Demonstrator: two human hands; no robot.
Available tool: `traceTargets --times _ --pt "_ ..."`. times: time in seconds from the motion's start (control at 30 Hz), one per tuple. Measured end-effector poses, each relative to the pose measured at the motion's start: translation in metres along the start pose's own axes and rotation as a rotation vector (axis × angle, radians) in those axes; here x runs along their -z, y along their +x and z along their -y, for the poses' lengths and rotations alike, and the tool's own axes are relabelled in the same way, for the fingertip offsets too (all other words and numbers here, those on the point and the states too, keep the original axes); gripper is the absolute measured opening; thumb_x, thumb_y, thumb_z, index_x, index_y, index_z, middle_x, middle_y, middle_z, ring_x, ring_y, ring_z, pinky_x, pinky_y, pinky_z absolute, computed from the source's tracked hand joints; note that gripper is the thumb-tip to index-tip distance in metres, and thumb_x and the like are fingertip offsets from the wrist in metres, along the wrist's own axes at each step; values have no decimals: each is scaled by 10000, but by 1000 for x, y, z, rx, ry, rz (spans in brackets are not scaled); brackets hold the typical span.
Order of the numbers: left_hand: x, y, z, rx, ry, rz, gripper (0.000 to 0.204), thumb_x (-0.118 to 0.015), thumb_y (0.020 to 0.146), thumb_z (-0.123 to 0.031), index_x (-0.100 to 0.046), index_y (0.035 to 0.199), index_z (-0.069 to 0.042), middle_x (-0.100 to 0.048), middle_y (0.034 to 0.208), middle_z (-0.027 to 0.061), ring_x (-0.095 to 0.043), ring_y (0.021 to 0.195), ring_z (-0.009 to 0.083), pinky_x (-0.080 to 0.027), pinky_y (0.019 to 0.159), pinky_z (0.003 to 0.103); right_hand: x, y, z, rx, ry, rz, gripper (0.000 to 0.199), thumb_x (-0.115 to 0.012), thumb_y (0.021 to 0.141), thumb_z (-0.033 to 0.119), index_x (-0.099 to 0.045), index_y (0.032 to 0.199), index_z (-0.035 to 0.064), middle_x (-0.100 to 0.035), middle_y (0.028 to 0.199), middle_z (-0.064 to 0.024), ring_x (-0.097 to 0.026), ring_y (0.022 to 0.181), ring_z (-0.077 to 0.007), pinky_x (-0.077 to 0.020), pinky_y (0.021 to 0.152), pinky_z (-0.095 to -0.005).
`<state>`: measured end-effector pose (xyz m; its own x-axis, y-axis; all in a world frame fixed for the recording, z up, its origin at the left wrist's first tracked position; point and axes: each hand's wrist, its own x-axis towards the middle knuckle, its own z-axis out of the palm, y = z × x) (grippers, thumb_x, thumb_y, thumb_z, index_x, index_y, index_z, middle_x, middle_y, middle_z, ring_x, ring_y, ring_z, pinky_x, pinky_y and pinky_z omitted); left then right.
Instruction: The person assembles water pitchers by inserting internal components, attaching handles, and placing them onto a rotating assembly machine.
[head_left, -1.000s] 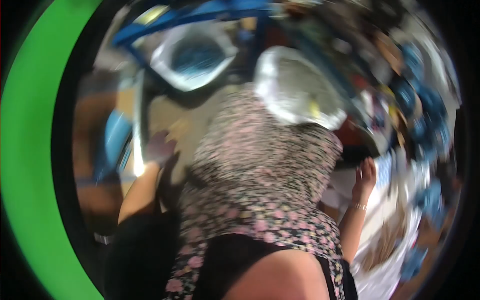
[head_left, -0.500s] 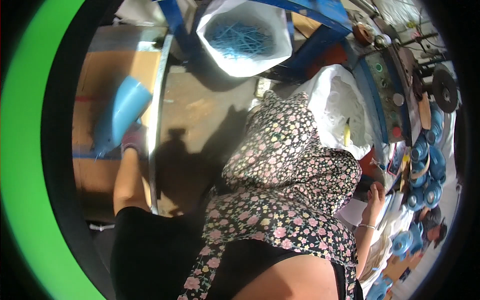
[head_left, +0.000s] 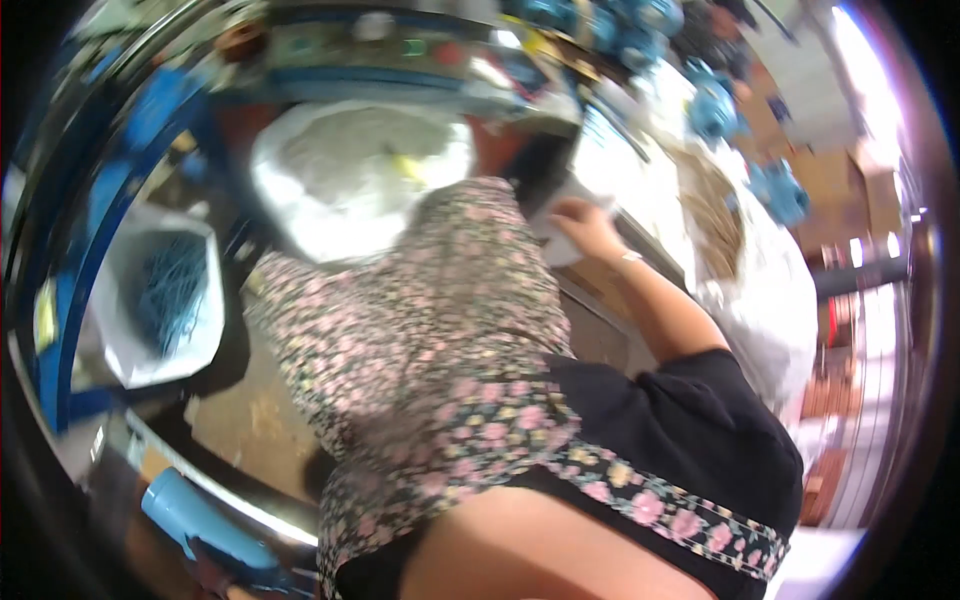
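Note:
At the lower left is a blue plastic shell (head_left: 205,515), rounded and tube-like, its lower end dark and partly cut off by the picture's rim. My left hand (head_left: 212,572), in a dark glove, is closed on that lower end; most of its fingers are hidden. My right hand (head_left: 592,228) is out to the right, above the edge of the work surface, with loosely bent fingers and nothing visible in it. Just below its fingers is a white sheet (head_left: 563,247), and whether they touch is blurred.
A white sack (head_left: 205,340) of thin blue plastic strips stands at left. Ahead is another white bag (head_left: 340,230) with something yellow on it. A machine panel (head_left: 370,60) spans the back. Several blue housings (head_left: 712,105) and a plastic-wrapped bundle (head_left: 715,215) lie at right.
My view has swung to the right, so the sacks and blue shell sit farther left. My right hand has reached forward along the work surface. The left still grips the shell.

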<state>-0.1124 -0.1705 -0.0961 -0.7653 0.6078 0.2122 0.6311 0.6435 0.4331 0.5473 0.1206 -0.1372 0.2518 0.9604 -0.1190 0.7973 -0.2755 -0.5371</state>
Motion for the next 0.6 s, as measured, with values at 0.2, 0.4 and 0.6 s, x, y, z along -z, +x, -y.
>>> traceTargets --times 0.2,0.4,0.6 --pt "-45 73 -176 -142 -1034 807 367 -652 856 -292 -630 1051 17 -647 1009 193 -619 878 297 -502 708 433 -28 -5 -7 300 16 -128 223 -637 835 146 -660 1009 8 -681 940 -136 -652 836 -215 -509 782 -332" --pt "-50 64 -292 -39 -935 1683 292 -688 827 -152 -590 1048 13 -634 998 185 -617 849 272 -514 646 433 48 72 -85 68 -75 -588 363 -649 834 199 -636 1166 52 -641 1148 -182 -596 1081 -339 -455 928 -376" --pt "7 39 -273 -57 -953 1153 464 -698 710 -93 -531 1124 35 -627 893 161 -651 670 273 -519 517 368 52 79 -103 92 -123 -485 204 -631 831 165 -702 979 44 -642 1107 -165 -607 959 -344 -478 867 -376"
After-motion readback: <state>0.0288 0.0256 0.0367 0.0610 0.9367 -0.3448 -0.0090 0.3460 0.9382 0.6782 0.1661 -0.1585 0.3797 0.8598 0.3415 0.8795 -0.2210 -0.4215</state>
